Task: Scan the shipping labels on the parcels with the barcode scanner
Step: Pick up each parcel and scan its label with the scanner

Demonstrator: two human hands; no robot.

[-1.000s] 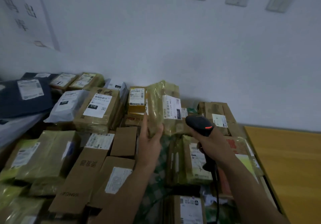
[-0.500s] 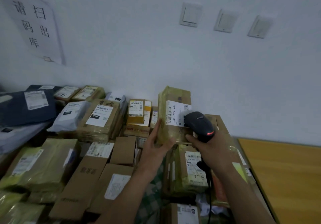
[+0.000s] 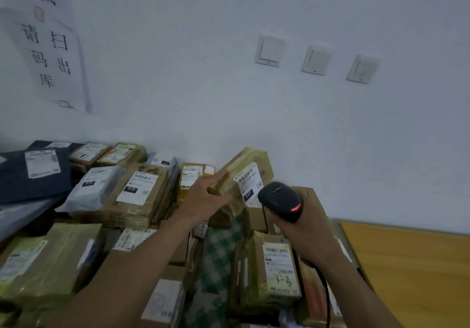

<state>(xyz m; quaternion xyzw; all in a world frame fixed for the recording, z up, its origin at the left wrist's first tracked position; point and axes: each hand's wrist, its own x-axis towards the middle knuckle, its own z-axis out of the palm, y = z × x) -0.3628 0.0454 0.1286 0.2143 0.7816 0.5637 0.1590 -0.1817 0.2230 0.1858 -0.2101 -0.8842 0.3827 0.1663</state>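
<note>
Tape-wrapped cardboard parcel is lifted above the back of the heap, close to the wall, tilted so that its white shipping label faces the camera. The left hand grips its lower left end, fingers curled over the edge. The right hand is wrapped round the handle of a black barcode scanner, whose head shows a red light and sits just beside the label's lower right corner; contact cannot be told. Below it lies a taped box marked "3-3" on a green checked cloth. A box labelled "010" and a grey mailer bag lie further left. At the right edge runs a wooden desk.
</note>
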